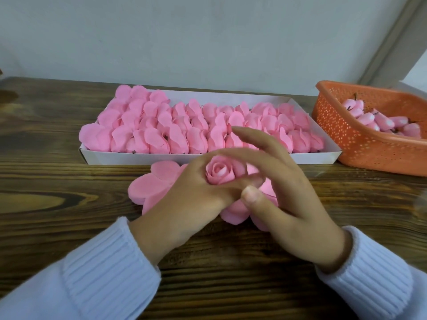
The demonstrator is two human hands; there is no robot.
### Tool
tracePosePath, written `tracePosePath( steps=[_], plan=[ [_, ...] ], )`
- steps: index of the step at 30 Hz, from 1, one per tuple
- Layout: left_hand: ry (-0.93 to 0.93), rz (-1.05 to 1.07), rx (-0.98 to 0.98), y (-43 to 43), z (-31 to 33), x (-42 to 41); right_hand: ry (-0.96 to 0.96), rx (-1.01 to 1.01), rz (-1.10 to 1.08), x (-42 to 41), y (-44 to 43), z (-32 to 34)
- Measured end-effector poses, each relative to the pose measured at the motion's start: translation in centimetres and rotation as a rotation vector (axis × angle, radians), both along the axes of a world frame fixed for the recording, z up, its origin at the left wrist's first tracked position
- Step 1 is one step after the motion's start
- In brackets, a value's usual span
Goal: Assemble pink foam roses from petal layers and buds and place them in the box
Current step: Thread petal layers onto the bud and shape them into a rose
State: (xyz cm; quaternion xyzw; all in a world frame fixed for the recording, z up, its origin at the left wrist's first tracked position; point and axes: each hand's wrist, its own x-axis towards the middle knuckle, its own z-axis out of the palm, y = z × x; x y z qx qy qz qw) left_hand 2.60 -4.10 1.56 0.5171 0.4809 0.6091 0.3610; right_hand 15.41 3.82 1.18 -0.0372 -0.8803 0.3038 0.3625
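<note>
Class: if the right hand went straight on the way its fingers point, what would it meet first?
Probably the roses in the box. The right hand points away and leftward, fingertips showing over the front row. Depth is unclear, so it might pass just above them.

Soft, even light with faint shadows; right hand (288, 188) motion-blurred, table (69, 181) edge bowed by wide-angle distortion.

pink rose bud (218, 173) sits upright over the flat petal layers (150, 188), just in front of the white box (129, 157) that's packed full of finished roses (161, 139).
</note>
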Motion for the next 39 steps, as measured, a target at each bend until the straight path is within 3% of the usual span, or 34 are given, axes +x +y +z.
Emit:
tracePosePath(
  steps=[7, 11, 18, 24, 35, 39],
  plan=[
    [-0.166, 0.152, 0.002, 0.3, -0.8, -0.4, 0.174, -0.501, -0.062, -0.4, 0.3, -0.3],
    [-0.277, 0.047, 0.008, 0.3, -0.4, -0.2, 0.063, -0.758, 0.141, -0.6, 0.0, -0.3],
    [-0.223, -0.065, -0.011, 0.1, -0.3, 0.4, -0.069, -0.816, 0.230, -0.6, -0.2, -0.6],
    [-0.240, -0.076, -0.061, -0.1, -0.6, 0.4, -0.125, -1.037, 0.370, -0.7, -0.3, -0.6],
    [-0.300, -0.028, -0.085, -0.2, -0.6, 0.9, -0.148, -1.162, 0.442, -0.8, -0.6, -0.7],
    [-0.323, -0.008, -0.067, -0.3, -0.5, 1.1, -0.078, -1.256, 0.467, -0.9, -0.7, -0.8]
  ],
)
